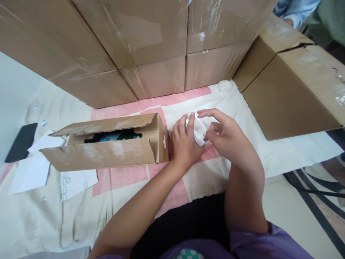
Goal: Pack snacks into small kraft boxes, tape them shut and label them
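Observation:
My left hand (185,142) is wrapped round a white, rounded plastic piece (198,126) on the pink and white cloth. Its exact kind does not show. From the other side my right hand (222,131) reaches over the piece, thumb and curled fingers pinched at its right edge, index finger stretched above it. Whatever the pinch holds is hidden. Just left of my left hand lies a long cardboard box (107,156) with its top flaps apart; something dark green and blue (115,135) shows inside.
Taped cardboard boxes (159,77) form a wall behind, with another large box (291,97) at the right. A white round piece with small holes (225,86) sits near the back. White papers (31,172) and a black flat object (21,142) lie left. Another person's sleeve (302,10) shows top right.

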